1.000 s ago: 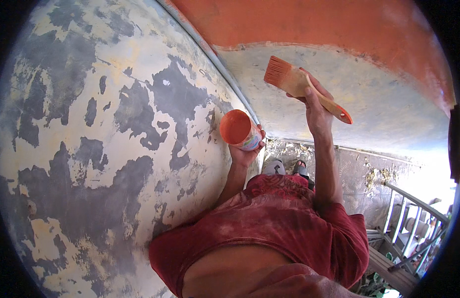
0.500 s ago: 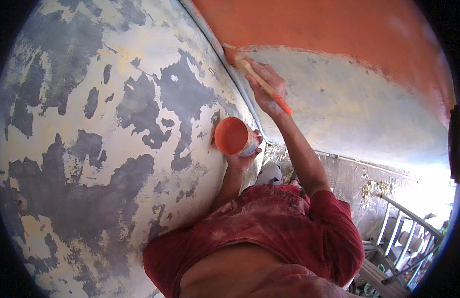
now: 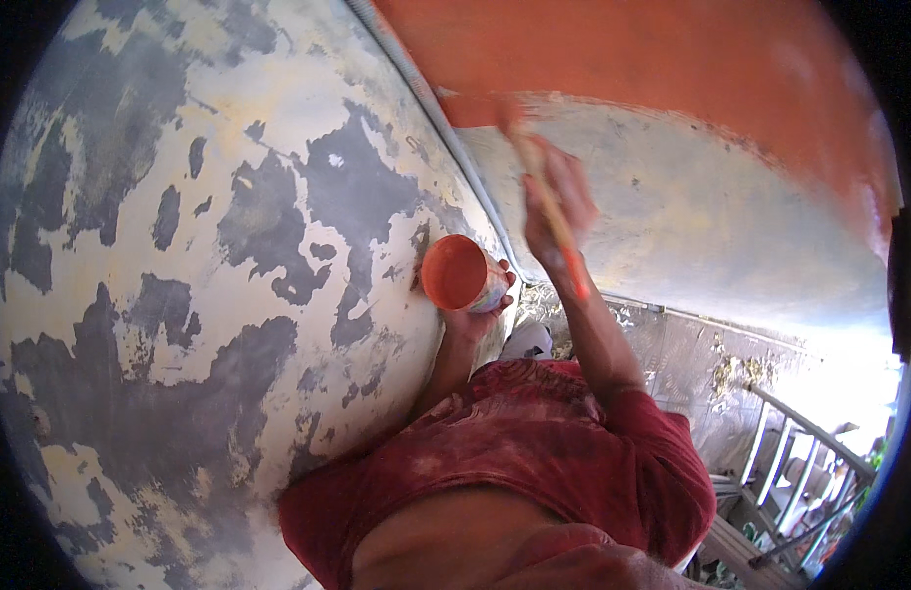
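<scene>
My left hand [image 3: 478, 317] is wrapped round a cup of orange paint [image 3: 459, 272], its open mouth tilted up toward me. Higher and to the right, my right hand [image 3: 560, 211] grips a paintbrush [image 3: 534, 169] by its pale wooden handle. Orange colours the handle's lower end. The brush's head, blurred by motion, is at the lower edge of the orange paint on the wall [image 3: 652, 59], close to the corner. Below that paint runs a bare greyish-white band [image 3: 672, 206].
On the left stands a wall [image 3: 229, 256] with patchy grey and cream flaking. A grey pipe [image 3: 445, 133] runs down the corner between the walls. At the lower right are a metal railing or ladder [image 3: 799, 472] and some green leaves [image 3: 750, 536].
The brush has swung to a steeper angle, and my right hand has moved down and slightly right. Fresh orange covers more of the wall near the corner. The cup has barely shifted.
</scene>
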The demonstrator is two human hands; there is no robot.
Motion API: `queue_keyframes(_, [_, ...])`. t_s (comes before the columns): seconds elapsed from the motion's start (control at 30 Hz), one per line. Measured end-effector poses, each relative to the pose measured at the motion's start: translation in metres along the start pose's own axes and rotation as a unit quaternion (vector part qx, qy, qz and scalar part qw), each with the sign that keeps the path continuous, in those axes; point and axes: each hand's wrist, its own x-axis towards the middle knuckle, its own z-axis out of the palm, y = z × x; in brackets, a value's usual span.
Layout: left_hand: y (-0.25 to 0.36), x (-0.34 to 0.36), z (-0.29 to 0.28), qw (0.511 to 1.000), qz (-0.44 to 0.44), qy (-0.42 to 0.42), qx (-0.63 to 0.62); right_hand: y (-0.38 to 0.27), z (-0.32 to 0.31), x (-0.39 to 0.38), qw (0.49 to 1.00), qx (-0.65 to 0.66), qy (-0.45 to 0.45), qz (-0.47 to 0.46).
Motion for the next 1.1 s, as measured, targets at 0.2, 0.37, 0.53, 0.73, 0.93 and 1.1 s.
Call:
queue_keyframes(0.2, [0.001,0.003,0.005,0.999,-0.019,-0.042,-0.021,0.030,0.014,0.016,0.989,-0.043,-0.046,-0.131])
queue_keyframes(0.37, [0.004,0.000,-0.002,0.998,-0.023,-0.055,-0.025,0.066,-0.111,-0.010,0.973,-0.180,0.128,0.070])
queue_keyframes(0.53, [0.003,-0.001,-0.003,0.999,-0.015,-0.032,-0.014,0.083,-0.149,-0.007,0.928,-0.112,0.335,0.120])
queue_keyframes(0.73, [0.003,0.003,0.000,0.998,-0.033,-0.014,-0.043,0.027,-0.015,-0.007,0.976,-0.199,0.083,-0.035])
queue_keyframes(0.93, [0.002,0.003,0.004,0.999,-0.032,-0.023,-0.021,0.033,-0.052,0.011,0.987,-0.083,0.018,-0.138])
queue_keyframes(1.1, [0.002,0.003,0.008,0.999,-0.034,-0.037,-0.004,0.061,-0.181,0.030,0.956,-0.026,0.260,0.132])
